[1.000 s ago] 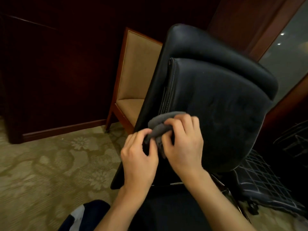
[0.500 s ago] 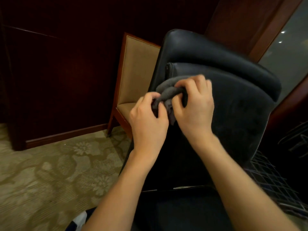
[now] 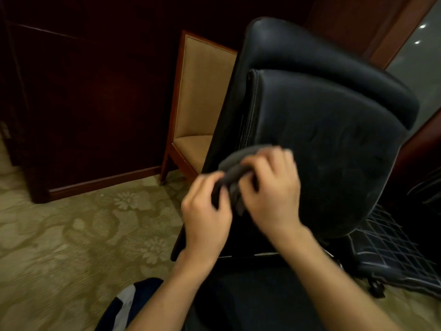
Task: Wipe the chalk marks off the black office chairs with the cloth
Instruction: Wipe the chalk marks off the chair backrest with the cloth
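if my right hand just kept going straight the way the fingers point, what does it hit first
Most likely the black office chair's backrest. The right hand grips the grey cloth against its lower left part, fingers aimed up and into the padding. The hand is blurred, so the exact direction is uncertain.

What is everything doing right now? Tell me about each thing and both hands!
Black leather office chair: tilted, faint pale smudges on its backrest.
Grey bunched cloth: pressed against the backrest's left edge.
Left hand: grips the cloth.
Right hand: grips the cloth.
Tan wooden-framed chair: upright by the wall, unoccupied.
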A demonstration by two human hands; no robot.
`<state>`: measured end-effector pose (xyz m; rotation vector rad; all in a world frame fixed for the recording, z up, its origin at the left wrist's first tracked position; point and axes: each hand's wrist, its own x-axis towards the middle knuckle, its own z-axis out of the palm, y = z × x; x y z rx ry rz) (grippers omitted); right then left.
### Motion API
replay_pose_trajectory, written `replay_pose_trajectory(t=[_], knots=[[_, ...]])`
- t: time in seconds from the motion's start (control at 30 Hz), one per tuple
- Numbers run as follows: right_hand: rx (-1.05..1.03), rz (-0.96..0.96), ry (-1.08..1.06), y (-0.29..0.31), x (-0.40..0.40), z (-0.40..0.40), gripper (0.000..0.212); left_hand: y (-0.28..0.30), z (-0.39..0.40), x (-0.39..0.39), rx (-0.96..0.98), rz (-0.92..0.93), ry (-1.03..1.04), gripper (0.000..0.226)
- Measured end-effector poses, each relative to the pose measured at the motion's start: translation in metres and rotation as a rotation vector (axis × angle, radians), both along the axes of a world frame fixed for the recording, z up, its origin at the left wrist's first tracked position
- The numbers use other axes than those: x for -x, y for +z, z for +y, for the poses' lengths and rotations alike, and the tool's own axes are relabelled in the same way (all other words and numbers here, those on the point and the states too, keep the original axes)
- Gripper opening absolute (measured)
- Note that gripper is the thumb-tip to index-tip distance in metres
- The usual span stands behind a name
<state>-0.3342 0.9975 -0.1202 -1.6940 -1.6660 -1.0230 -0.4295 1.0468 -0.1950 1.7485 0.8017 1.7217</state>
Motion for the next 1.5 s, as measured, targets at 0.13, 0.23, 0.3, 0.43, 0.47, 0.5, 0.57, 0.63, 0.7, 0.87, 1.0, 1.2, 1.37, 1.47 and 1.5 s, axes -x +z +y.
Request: replay_pose_trajectory(t=[0.13, 0.23, 0.3, 0.43, 0.47, 0.5, 0.57, 0.63, 0.7, 0.87, 1.0, 1.2, 1.37, 1.47, 1.5], knots=[[-0.098, 0.046, -0.071, 0.076, -0.01, 0.033, 0.015, 0.085, 0.034, -0.016, -0.045, -0.071, 0.015, 0.017], [-0.09, 0.008, -0.075, 0.079, -0.015, 0.04, 0.013, 0.087, 0.039, -0.017, -0.061, -0.038, -0.006, 0.015], [-0.09, 0.014, -0.069, 0.053, -0.015, 0.032, 0.015, 0.059, 0.03, -0.012, -0.086, -0.019, -0.026, 0.017], [-0.051, 0.054, -0.011, -0.024, -0.004, 0.006, 0.021, -0.02, 0.004, -0.001, -0.075, 0.014, -0.057, 0.022], [-0.027, 0.059, -0.007, -0.042, 0.0, 0.0, 0.021, -0.04, -0.001, 0.002, -0.061, 0.038, -0.062, 0.023], [0.001, 0.054, -0.015, -0.059, 0.003, -0.006, 0.02, -0.061, -0.006, 0.006, -0.042, 0.07, -0.067, 0.024], [0.066, 0.0, -0.05, -0.09, 0.009, -0.018, 0.018, -0.097, -0.01, 0.014, 0.009, 0.139, -0.086, 0.029], [0.133, -0.073, -0.065, -0.115, 0.015, -0.028, 0.013, -0.121, -0.011, 0.022, 0.048, 0.196, -0.113, 0.037], [0.159, -0.132, -0.039, -0.121, 0.021, -0.034, 0.012, -0.127, -0.006, 0.026, 0.036, 0.202, -0.114, 0.031], [-0.042, -0.211, -0.015, -0.047, 0.036, -0.001, 0.019, -0.065, 0.032, 0.018, -0.072, 0.061, -0.002, 0.021], [-0.01, -0.265, -0.135, -0.03, 0.038, 0.024, 0.004, -0.059, 0.044, 0.002, -0.156, 0.053, -0.018, 0.016], [0.454, -0.38, -0.067, -0.137, 0.053, 0.005, 0.018, -0.189, 0.021, 0.02, 0.065, 0.298, -0.112, 0.009], [0.525, -0.397, -0.074, -0.124, 0.06, 0.021, 0.026, -0.166, 0.023, 0.031, 0.187, 0.202, -0.133, 0.022], [0.395, -0.43, -0.048, -0.078, 0.054, 0.029, 0.014, -0.124, 0.027, 0.023, 0.156, 0.137, -0.037, 0.019], [0.353, -0.434, -0.055, -0.06, 0.051, 0.031, 0.009, -0.106, 0.028, 0.02, 0.125, 0.106, -0.011, 0.016]])
